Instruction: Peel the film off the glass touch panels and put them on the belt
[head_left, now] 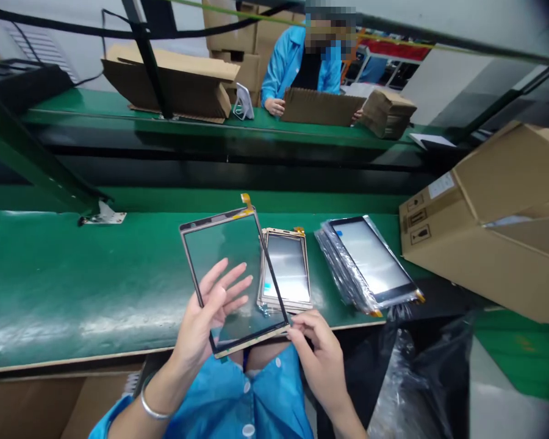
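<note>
A clear touch screen panel (226, 244) with a dark frame and an orange ribbon connector at its top is held up, tilted, above the bench edge. My left hand (213, 305) holds its left side, the fingers spread behind the glass and seen through it. At the lower right corner, my right hand (318, 344) has thumb and fingers pinched on the panel's edge. Just behind it lies a stack of similar framed panels (287, 268) on the green bench. Further right is a pile of screens in clear plastic sleeves (368, 262).
An open cardboard box (462, 225) stands on the right of the green bench (73, 286). Black and clear plastic bags (416, 378) hang below the front edge. Opposite, a person in blue (283, 67) holds a cardboard sheet (322, 107). A green metal post (41, 152) rises at left.
</note>
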